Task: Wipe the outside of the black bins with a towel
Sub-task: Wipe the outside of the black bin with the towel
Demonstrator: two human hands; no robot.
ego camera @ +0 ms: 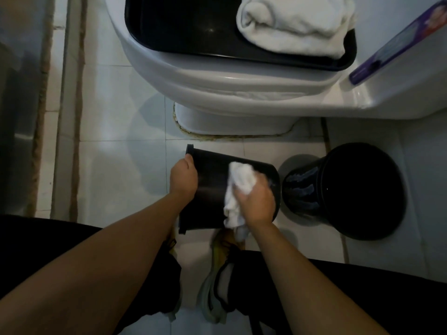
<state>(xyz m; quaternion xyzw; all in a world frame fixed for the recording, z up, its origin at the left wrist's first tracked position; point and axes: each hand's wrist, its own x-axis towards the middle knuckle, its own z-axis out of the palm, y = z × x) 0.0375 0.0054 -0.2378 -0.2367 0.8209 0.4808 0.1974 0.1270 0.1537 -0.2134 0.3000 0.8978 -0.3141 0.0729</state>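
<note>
— What did we see nearest to us?

— Our own shoes (217,281) on the white tiled floor (116,165), and just beyond them the black bin (212,184) we held tipped on its side, rim to the left.

— How were our hands placed?

— Our left hand (183,177) gripped the rim, fingers curled over the edge. Our right hand (257,201) was closed round a bunched white towel (238,187) and pressed it against the bin's outer wall, near its base.

— And the other bin?

— The second black bin (343,189) sat on the floor just to the right, close to the first; we thought pale streaks marked its side, though the light was dim.

— Farther off?

— The toilet (217,85), with a black tray (174,27) resting on it, and a folded white towel (295,22) lying in the tray's right part. A purple package (396,44) lay on the tank at far right.
</note>
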